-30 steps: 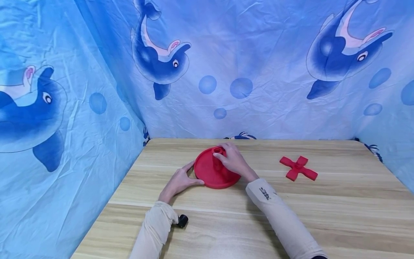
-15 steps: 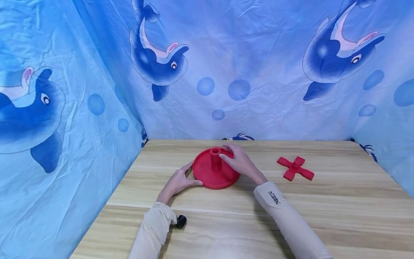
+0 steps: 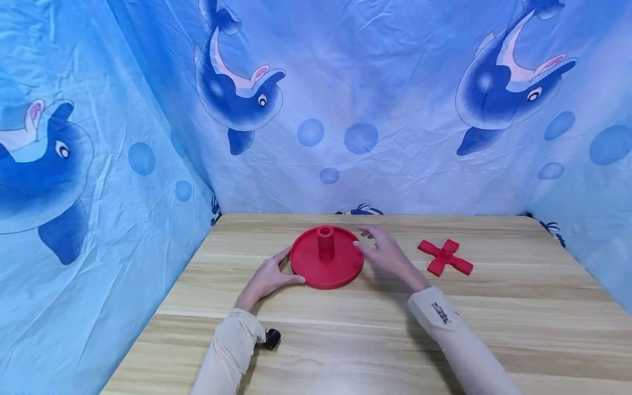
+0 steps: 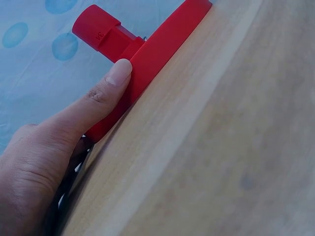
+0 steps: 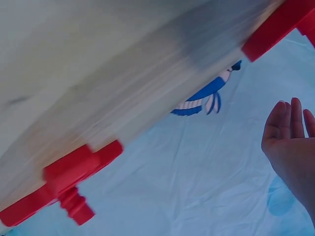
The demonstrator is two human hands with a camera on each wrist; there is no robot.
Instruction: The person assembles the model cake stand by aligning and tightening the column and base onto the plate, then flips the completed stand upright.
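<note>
A red round base with a raised rim [image 3: 308, 271] lies on the table, and a hollow red post [image 3: 326, 245] stands upright at its middle. My left hand [image 3: 266, 278] holds the base's left edge, its thumb [image 4: 110, 86] against the rim. Some left fingers are hidden in the left wrist view. Just right of the base, my right hand [image 3: 389, 253] hovers with nothing in it, fingers loosely bent. Farther right lies a red four-armed cross piece [image 3: 446, 255]; a ridged peg [image 5: 76, 205] sticks out of its centre in the right wrist view.
The wooden table [image 3: 355, 340] has a straight back edge close to a blue dolphin-print curtain [image 3: 395, 181]. More of this curtain hangs along the left and right sides. A small black device [image 3: 272, 338] sits at my left wrist.
My right hand has let go of the post and moved right, away from the base. The left hand keeps its place on the rim. The whole view has shifted slightly.
</note>
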